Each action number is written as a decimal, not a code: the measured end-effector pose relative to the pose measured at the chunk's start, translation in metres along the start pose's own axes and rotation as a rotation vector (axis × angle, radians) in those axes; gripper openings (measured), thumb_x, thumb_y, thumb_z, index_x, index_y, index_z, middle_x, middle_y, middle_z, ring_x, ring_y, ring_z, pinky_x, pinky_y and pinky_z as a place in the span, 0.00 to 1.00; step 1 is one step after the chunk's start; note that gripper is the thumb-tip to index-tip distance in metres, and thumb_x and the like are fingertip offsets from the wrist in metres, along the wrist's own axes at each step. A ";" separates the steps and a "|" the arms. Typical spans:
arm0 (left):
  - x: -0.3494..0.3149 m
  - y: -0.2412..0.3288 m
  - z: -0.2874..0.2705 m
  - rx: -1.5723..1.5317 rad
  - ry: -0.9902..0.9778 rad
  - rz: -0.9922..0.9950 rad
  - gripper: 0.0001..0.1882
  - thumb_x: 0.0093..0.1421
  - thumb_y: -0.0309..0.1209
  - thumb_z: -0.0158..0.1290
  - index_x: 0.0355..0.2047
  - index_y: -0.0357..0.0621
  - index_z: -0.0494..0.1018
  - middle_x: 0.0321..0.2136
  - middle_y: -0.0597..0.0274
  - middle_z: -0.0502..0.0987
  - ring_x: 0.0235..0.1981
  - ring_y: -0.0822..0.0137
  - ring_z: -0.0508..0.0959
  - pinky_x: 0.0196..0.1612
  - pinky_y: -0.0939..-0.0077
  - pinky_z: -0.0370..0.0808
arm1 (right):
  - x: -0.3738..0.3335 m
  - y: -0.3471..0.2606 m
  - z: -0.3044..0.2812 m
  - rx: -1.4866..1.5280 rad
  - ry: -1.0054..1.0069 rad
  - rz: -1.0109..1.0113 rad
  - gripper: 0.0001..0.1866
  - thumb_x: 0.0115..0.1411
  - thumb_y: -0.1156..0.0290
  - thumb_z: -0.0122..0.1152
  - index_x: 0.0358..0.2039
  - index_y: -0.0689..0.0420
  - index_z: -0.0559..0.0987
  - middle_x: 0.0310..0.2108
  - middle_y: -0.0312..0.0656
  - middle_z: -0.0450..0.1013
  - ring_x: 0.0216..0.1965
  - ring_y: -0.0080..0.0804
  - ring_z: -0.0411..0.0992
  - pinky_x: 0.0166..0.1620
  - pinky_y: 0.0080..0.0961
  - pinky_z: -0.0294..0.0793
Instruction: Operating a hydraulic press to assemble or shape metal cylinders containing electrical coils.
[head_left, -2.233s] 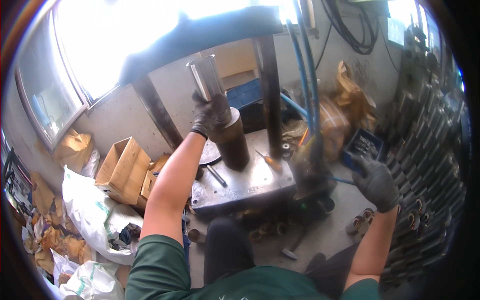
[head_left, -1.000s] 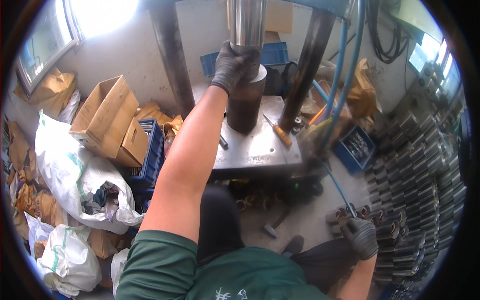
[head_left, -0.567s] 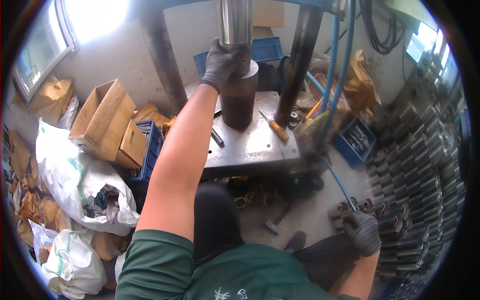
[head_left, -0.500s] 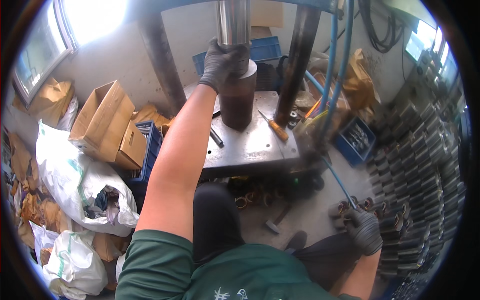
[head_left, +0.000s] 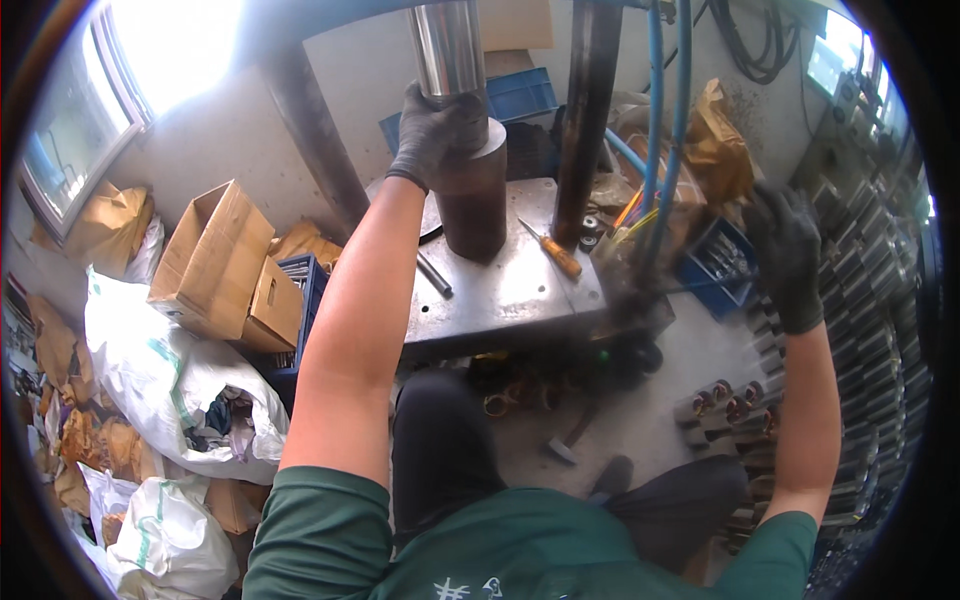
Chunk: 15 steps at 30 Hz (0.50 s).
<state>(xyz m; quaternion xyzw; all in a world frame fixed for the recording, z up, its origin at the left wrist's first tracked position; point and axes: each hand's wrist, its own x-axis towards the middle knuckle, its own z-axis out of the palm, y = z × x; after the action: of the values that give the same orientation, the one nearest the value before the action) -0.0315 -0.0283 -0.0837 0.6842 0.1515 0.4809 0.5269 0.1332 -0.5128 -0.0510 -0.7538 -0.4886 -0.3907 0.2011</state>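
My left hand (head_left: pixel 437 130), in a dark glove, is closed around a dark round piece (head_left: pixel 470 115) just below the shiny press ram (head_left: pixel 447 50). That piece rests on top of a thick steel cylinder (head_left: pixel 474 215), which stands upright on the metal press table (head_left: pixel 480 295). My gloved right hand (head_left: pixel 787 258) is raised at the right, smeared by motion, with its fingers curled at the outer end of a thin blue lever (head_left: pixel 700 286). The grip itself is partly hidden. A screwdriver (head_left: pixel 558 255) with an orange handle and a short metal rod (head_left: pixel 435 275) lie on the table.
Press columns (head_left: pixel 585 120) and blue hoses (head_left: pixel 655 120) flank the table. Stacked metal cylinders (head_left: pixel 850 330) fill the right side, near a blue bin (head_left: pixel 718 265). Cardboard boxes (head_left: pixel 210 265) and white sacks (head_left: pixel 150 375) stand left. A hammer (head_left: pixel 568 445) lies on the floor.
My right hand has swung up from beside my knee, and the blue lever has risen with it. My left hand stays on the round piece; the view has shifted slightly.
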 end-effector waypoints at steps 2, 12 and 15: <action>0.000 -0.002 -0.001 -0.028 -0.012 -0.010 0.46 0.52 0.40 0.78 0.66 0.40 0.65 0.54 0.50 0.80 0.54 0.57 0.81 0.62 0.61 0.79 | -0.021 -0.006 -0.012 0.068 -0.087 0.024 0.22 0.71 0.56 0.66 0.56 0.59 0.82 0.50 0.53 0.81 0.49 0.53 0.79 0.55 0.46 0.76; -0.001 0.004 0.006 0.032 0.015 -0.015 0.52 0.49 0.35 0.80 0.68 0.42 0.60 0.57 0.50 0.78 0.56 0.56 0.80 0.64 0.61 0.77 | -0.199 -0.084 -0.082 0.242 -1.012 0.126 0.09 0.58 0.64 0.65 0.33 0.56 0.84 0.28 0.49 0.77 0.32 0.56 0.79 0.38 0.50 0.79; -0.006 0.010 0.008 0.060 -0.015 -0.021 0.52 0.49 0.35 0.80 0.68 0.41 0.60 0.57 0.50 0.78 0.57 0.56 0.80 0.64 0.61 0.77 | -0.210 -0.088 -0.075 0.192 -0.908 0.230 0.08 0.61 0.66 0.65 0.28 0.55 0.80 0.25 0.53 0.76 0.32 0.59 0.78 0.38 0.53 0.77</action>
<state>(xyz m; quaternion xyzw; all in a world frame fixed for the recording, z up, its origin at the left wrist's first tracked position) -0.0311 -0.0416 -0.0776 0.7016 0.1689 0.4654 0.5124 -0.0203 -0.6468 -0.1768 -0.8755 -0.4744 0.0497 0.0780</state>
